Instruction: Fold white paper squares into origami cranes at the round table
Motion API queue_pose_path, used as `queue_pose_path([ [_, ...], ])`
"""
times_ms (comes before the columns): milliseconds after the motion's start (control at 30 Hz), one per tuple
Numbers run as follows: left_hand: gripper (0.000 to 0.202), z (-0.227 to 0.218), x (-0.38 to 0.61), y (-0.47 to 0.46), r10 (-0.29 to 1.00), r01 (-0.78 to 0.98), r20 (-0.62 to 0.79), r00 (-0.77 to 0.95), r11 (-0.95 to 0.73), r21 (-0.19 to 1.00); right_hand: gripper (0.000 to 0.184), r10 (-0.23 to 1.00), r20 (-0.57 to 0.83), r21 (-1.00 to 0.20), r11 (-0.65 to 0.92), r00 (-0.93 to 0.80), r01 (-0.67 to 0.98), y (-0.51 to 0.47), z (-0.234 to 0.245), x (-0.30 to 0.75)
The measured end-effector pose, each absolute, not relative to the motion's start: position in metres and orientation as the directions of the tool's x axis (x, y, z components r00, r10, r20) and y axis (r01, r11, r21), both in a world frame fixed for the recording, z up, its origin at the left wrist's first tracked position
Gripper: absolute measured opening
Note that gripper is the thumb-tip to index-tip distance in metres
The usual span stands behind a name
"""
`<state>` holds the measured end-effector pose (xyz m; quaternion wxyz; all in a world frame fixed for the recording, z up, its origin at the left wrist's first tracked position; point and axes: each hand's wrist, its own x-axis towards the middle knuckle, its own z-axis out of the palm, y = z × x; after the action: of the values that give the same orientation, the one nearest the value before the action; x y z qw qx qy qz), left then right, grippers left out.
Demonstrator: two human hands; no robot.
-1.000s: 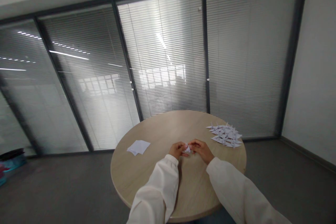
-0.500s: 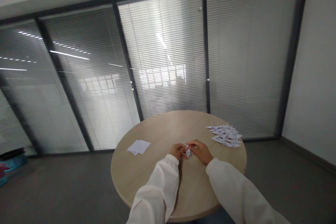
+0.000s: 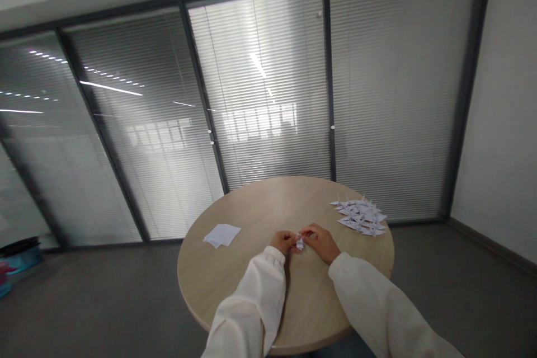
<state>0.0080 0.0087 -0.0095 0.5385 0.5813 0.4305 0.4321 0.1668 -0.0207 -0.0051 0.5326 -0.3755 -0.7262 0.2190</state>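
A small folded white paper [image 3: 300,243] is pinched between my two hands above the middle of the round table. My left hand [image 3: 284,241] grips it from the left, fingers closed. From the right, my right hand [image 3: 321,241] holds its upper part between thumb and fingertips. The fingers partly cover the paper, so its full shape is hidden. To the right lies a cluster of folded white paper cranes [image 3: 361,217]. Several flat white paper sheets [image 3: 222,234] lie loosely stacked to the left.
The round wooden table [image 3: 235,274] stands before a glass partition [image 3: 268,84] with blinds. A blue container with a dark rim [image 3: 20,257] is on the floor at the far left. A wall [image 3: 503,140] rises at the right.
The folded paper has tilted slightly between my fingers, and its lower end sits a little higher. Both hands stay in nearly the same place. The sheets and cranes have not moved.
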Motion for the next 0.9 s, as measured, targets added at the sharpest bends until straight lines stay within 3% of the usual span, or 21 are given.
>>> queue_pose_path([
  [400, 0.044, -0.0116, 0.0049, 0.0101, 0.953, 0.116, -0.01, 0.304, -0.027, 0.993, 0.002, 0.757, 0.624, -0.676, 0.647, -0.192, 0.352, -0.0228, -0.0044, 0.1634],
  [733, 0.03, -0.0127, 0.0018, 0.0143, 0.954, 0.215, -0.005, 0.301, -0.062, 0.975, 0.006, 0.738, 0.629, -0.645, 0.671, -0.245, 0.367, -0.0214, -0.006, 0.1633],
  [900, 0.033, -0.0132, 0.0023, 0.0131, 0.952, 0.212, 0.008, 0.307, -0.077, 0.974, 0.005, 0.733, 0.636, -0.618, 0.671, -0.242, 0.41, -0.0233, -0.0048, 0.1656],
])
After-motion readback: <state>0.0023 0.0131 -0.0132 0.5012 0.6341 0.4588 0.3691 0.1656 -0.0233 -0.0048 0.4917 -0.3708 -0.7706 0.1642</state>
